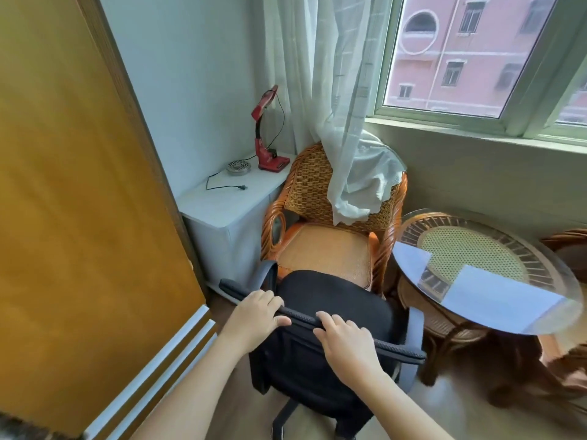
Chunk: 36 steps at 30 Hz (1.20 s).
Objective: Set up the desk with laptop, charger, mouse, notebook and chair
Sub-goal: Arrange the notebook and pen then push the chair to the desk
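Note:
A black office chair (330, 300) with grey armrests stands low in the middle of the view, its back turned toward me. My left hand (257, 315) grips the top edge of the chair's backrest on its left side. My right hand (344, 341) lies on the same top edge a little further right, fingers curled over it. One dark leg of the chair's base shows below the seat. No laptop, charger, mouse or notebook is visible.
A wicker armchair (320, 246) with a curtain draped on it stands right behind the office chair. A round glass-topped rattan table (540, 319) is at the right. A white cabinet (222, 211) holds a red desk lamp (268, 147). A wooden door (79, 201) fills the left.

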Each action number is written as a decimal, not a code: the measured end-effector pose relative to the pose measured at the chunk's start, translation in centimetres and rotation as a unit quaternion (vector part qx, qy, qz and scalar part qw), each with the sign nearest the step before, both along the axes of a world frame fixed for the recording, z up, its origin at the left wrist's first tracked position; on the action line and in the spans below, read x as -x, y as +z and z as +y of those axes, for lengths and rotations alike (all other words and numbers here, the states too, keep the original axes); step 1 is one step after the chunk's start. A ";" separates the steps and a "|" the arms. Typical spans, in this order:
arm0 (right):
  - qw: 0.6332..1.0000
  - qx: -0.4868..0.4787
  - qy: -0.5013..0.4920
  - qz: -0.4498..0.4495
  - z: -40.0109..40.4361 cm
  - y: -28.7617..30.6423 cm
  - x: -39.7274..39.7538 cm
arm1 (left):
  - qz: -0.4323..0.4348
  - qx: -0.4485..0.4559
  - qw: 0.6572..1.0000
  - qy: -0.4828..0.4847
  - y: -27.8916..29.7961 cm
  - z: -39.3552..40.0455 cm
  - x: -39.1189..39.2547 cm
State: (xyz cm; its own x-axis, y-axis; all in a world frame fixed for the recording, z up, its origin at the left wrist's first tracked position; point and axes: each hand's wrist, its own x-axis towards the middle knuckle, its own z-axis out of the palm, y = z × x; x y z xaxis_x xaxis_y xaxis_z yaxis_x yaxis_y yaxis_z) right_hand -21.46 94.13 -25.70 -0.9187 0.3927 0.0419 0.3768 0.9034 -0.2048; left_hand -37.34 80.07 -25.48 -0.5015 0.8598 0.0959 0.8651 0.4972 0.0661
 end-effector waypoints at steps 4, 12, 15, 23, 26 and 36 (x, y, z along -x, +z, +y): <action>1.000 -0.006 0.018 -0.007 -0.3 0.0 -0.7 | 0.045 0.021 0.999 -0.004 -0.4 -0.7 -0.5; 0.998 -0.018 0.054 -0.021 -0.8 -0.1 -4.6 | 0.012 -0.003 1.000 0.002 -0.6 -2.3 -5.3; 0.997 -0.022 0.071 -0.010 -1.8 -0.2 -7.2 | 0.027 0.000 1.000 0.010 -1.0 -3.6 -8.1; 0.993 -0.035 0.112 -0.014 -4.7 -0.5 -14.8 | -0.004 0.011 0.996 0.093 -1.0 -7.7 -18.1; 0.989 -0.048 0.135 -0.019 -5.5 -0.5 -17.7 | -0.006 0.009 0.992 0.128 -1.1 -9.1 -22.4; 0.979 -0.048 0.193 -0.047 -7.6 -0.4 -27.7 | -0.047 -0.020 0.984 0.171 -1.9 -13.6 -33.9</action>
State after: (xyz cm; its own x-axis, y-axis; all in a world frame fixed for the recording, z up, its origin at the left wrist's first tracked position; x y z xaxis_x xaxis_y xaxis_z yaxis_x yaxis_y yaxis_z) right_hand 6.20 86.50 -26.11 -0.9995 0.0142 -0.0299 0.0169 0.9956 -0.0926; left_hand -3.41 66.44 -27.43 -0.7687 0.6363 0.0660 0.6373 0.7529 0.1643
